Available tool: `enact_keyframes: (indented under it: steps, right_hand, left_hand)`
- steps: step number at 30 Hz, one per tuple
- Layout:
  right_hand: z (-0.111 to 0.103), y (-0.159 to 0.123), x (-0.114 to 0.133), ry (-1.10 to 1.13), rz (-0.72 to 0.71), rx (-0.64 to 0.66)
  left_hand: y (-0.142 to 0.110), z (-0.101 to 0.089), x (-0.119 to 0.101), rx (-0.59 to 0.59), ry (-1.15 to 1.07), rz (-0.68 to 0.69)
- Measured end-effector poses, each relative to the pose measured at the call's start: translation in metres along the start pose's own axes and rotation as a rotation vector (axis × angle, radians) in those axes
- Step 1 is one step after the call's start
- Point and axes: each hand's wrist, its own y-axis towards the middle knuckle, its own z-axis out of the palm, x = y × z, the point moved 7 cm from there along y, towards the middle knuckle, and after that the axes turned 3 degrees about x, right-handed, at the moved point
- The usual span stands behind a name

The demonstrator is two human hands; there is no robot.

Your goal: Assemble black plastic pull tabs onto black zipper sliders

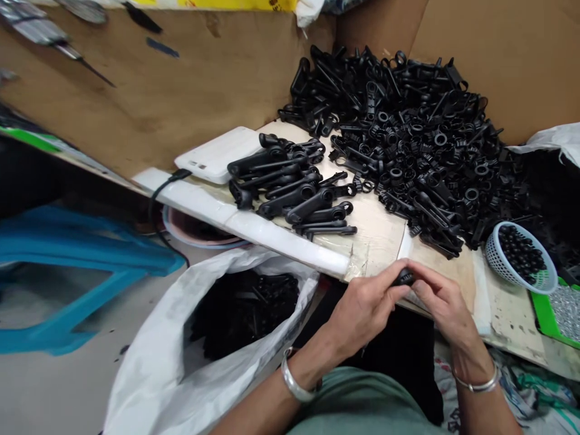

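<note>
Both hands, left hand (pixel 362 308) and right hand (pixel 441 302), pinch a small black part (pixel 403 278) together, big heap of black parts (pixel 417 145) at twelve o'clock.

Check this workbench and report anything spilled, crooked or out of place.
Nothing stands out. Both hands, left hand and right hand, pinch one small black part at the table edge; the loose heap sits on the table.

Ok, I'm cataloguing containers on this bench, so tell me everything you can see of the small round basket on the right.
The small basket is round, pale blue-white, and looks like plastic with a perforated mesh wall and a solid rim. It sits upright on the worktable's right side, partly filled with small black beads. The large heap of black plastic parts lies beside it; a green tray adjoins its lower edge. Neither hand touches it.
</note>
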Motion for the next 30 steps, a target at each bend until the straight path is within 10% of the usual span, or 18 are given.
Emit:
enact_keyframes:
  steps: [6, 10, 16, 24, 30]
  right_hand:
    - [0.018, 0.014, -0.006, -0.134, -0.031, 0.04]
    - [0.001, 0.036, 0.013, -0.643, -0.227, -0.106]
    - [-0.006, 0.065, 0.01, -1.358, -0.107, -0.151]
    - [-0.019, 0.061, 0.01, -1.174, -0.19, -0.159]
    - [-0.046, 0.027, -0.014, -0.663, -0.069, -0.143]
  left_hand:
    - [-0.001, -0.005, -0.004, -0.074, 0.344, 0.136]
    - [0.001, -0.042, -0.02, -0.324, 0.823, 0.305]
    - [0.028, -0.098, 0.0, -0.409, 1.089, 0.081]
    - [0.041, -0.106, 0.002, -0.362, 1.084, -0.025]
    - [0.066, -0.044, -0.018, -0.085, 1.021, 0.11]
